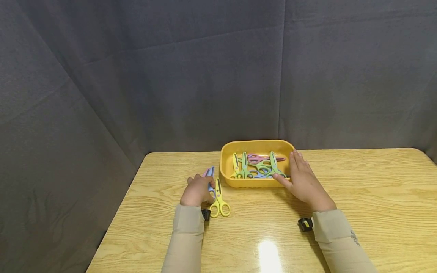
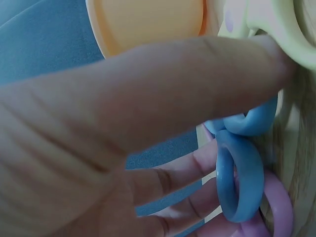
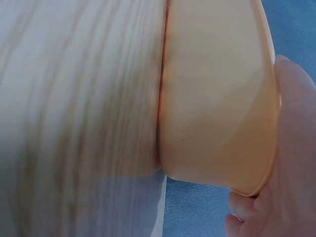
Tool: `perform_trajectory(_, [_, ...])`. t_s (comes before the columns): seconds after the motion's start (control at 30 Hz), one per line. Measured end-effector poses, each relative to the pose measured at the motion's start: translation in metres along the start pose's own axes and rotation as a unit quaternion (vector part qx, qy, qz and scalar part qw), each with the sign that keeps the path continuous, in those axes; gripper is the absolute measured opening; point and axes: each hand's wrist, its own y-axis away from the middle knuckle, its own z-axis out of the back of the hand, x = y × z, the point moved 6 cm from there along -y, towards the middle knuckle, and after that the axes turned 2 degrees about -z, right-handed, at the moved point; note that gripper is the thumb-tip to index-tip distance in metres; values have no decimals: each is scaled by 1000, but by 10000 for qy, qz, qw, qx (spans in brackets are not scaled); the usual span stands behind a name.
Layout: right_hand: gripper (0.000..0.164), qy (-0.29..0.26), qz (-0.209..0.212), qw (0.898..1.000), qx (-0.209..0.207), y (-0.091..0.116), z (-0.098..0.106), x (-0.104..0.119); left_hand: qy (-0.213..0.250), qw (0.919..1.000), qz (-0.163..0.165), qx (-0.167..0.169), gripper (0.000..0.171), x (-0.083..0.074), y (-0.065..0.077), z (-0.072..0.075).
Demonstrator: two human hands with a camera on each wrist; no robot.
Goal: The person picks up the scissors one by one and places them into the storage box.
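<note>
My left hand (image 1: 197, 190) is lowered to the tabletop left of a yellow tray (image 1: 252, 183). Its fingers and thumb are round blue-handled scissors (image 2: 240, 177), with pink-handled scissors (image 2: 280, 202) beneath them. Yellow scissors (image 1: 219, 197) lie beside that hand, blades pointing away; in the left wrist view the thumb tip overlaps their handle. At the tray's right end rests my right hand (image 1: 305, 185), fingers straight along the side and thumb at the front rim. Several scissors lie in the tray, among them green scissors (image 1: 244, 167) and pink scissors (image 1: 259, 159).
The wooden table (image 1: 368, 197) runs back to a dark grey cloth (image 1: 211, 83), which also hangs along its left side. The tray stands near the back edge. A black wrist device (image 1: 305, 224) is strapped by the right sleeve.
</note>
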Motion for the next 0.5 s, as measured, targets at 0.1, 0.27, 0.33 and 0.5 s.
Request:
perform_trajectory(0.1, [104,19,6,10000,-9,0,0,0,54,10000,-25,-4,32,-1,0,0])
perform_trajectory(0.27, [104,8,-9,10000,32,1,0,1,113,9999,-58,5,31,-1,1,0])
perform_trajectory(0.33, [103,2,-24,10000,54,1,0,1,112,9999,-73,5,30,-1,0,0])
perform_trajectory(0.5, [103,0,-52,9999,103,1,1,1,107,9999,-127,-26,29,0,-1,0])
